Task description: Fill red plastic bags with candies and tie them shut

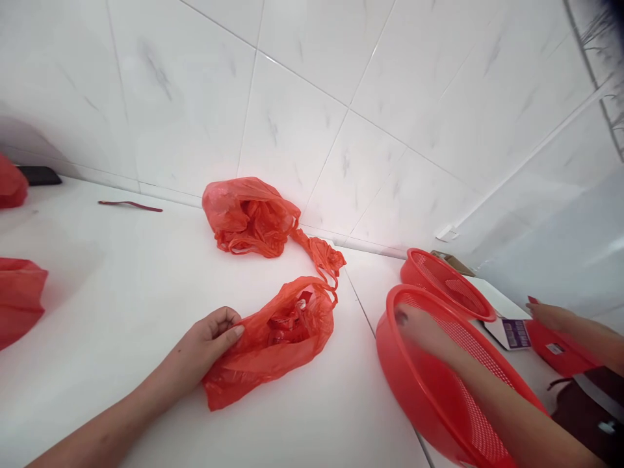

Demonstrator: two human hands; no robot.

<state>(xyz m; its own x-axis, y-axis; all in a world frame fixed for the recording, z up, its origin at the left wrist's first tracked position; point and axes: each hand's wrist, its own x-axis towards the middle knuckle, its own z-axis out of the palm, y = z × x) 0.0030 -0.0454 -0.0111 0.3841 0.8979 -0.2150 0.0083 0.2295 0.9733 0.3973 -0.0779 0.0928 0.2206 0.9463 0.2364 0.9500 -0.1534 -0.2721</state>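
The left hand (pixel 217 339) pinches a thin red plastic bag (pixel 285 363). The right hand (pixel 412 321) dips inside a round red perforated plastic basket (pixel 394 365) — blurred, its grip impossible to tell.

left hand (pixel 217 335): bare, small dark spot (pixel 179 351) near wrist (pixel 178 369) | right hand (pixel 414 323): bare, blurred

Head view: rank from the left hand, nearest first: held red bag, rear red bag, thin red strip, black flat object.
From the left hand:
1. Held red bag: in its fingers, extending right.
2. Rear red bag: ahead, slightly right.
3. Thin red strip: ahead and left.
4. Black flat object: far left.
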